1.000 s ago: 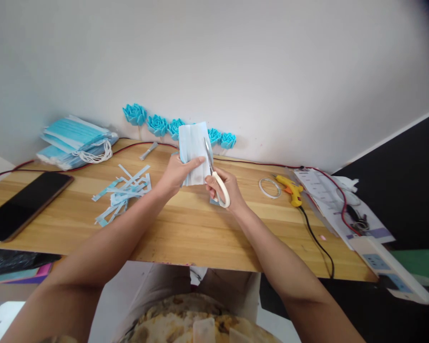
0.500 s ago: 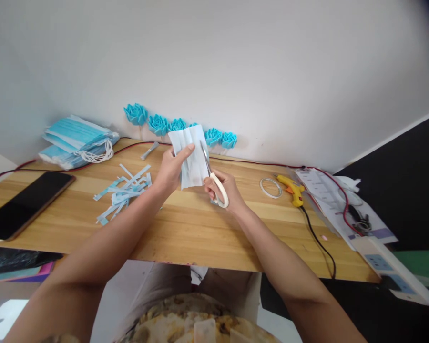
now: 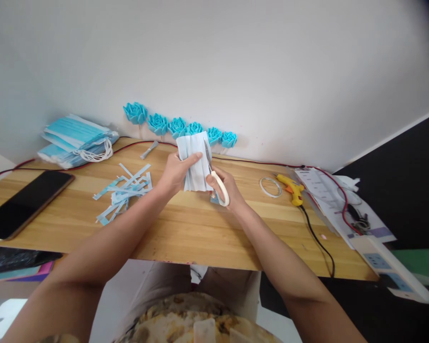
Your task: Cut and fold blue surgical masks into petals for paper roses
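Note:
A pale blue-white pleated face mask (image 3: 196,172), with no ear loops showing, is pinched in my left hand (image 3: 177,171), thumb across its front. My right hand (image 3: 229,186) is closed round the white handles of a pair of scissors (image 3: 220,188). The blades point up along the right edge of the mask; whether they have cut into it I cannot tell. A small blue piece (image 3: 214,200) shows below the scissors. Several cut strips (image 3: 127,190) lie in a loose heap left of my hands.
Blue flowers (image 3: 158,124) stand in a row against the wall. A stack of masks (image 3: 76,138) and a phone (image 3: 28,202) are on the left. To the right lie a ring (image 3: 270,187), a yellow glue gun (image 3: 292,188), papers (image 3: 321,195) and a power strip (image 3: 393,269).
Both hands have shifted slightly: the mask has moved right and a little down, uncovering more of the flowers behind. The scissors' blades stay at its right edge.

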`<state>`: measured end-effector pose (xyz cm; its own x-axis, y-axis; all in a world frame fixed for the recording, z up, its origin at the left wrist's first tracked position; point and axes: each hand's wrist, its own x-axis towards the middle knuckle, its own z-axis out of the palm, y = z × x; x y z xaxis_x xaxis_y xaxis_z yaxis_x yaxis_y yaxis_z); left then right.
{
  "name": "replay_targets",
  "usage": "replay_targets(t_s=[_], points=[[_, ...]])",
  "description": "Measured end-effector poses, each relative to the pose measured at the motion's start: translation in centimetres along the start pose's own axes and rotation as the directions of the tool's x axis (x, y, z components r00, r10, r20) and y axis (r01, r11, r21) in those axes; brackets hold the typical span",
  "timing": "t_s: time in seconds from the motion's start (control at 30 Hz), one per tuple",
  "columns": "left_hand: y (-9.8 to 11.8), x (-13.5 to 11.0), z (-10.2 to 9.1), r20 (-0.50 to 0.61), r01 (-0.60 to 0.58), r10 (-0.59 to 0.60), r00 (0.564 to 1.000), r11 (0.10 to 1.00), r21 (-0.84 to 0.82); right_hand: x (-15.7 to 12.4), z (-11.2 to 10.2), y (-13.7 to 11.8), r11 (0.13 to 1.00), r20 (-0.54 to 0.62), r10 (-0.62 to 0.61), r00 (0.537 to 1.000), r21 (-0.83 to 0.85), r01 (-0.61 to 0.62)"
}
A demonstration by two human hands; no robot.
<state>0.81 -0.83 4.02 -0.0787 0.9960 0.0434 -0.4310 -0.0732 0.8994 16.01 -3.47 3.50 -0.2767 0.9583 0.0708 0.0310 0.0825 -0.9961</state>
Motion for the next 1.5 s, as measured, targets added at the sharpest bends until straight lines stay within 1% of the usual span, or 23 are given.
replay_targets(t_s=[0.17, 0.43, 0.67, 0.87, 1.33, 1.5], points=[[-0.2, 0.1, -0.1, -0.014, -0.022, 0.022, 1.0, 1.0, 0.004, 0.0, 0.0, 0.0, 1.0, -0.003, -0.019, 1.0, -0.016, 0.018], [0.0, 0.0, 0.1, 0.004, 0.007, -0.007, 1.0, 1.0, -0.01, 0.1, -0.5, 0.9, 0.997, 0.007, -0.06, 0.998, -0.049, 0.06], [-0.2, 0.0, 0.0, 0.026, 0.001, -0.001, 1.0, 1.0, 0.002, 0.0, -0.3, 0.9, 0.998, -0.018, -0.054, 0.998, -0.033, 0.053], [-0.1, 0.0, 0.0, 0.011, -0.006, 0.006, 1.0, 1.0, -0.009, 0.1, -0.4, 1.0, 0.997, -0.014, -0.067, 0.998, -0.039, 0.066], [0.0, 0.0, 0.0, 0.015, -0.001, 0.001, 1.0, 1.0, -0.001, -0.1, -0.2, 0.8, 0.998, -0.039, -0.045, 0.998, -0.047, 0.043], [-0.1, 0.0, -0.1, 0.041, 0.012, -0.013, 0.999, 1.0, 0.024, -0.1, -0.1, 0.8, 0.999, -0.047, -0.031, 0.998, -0.015, 0.03]])
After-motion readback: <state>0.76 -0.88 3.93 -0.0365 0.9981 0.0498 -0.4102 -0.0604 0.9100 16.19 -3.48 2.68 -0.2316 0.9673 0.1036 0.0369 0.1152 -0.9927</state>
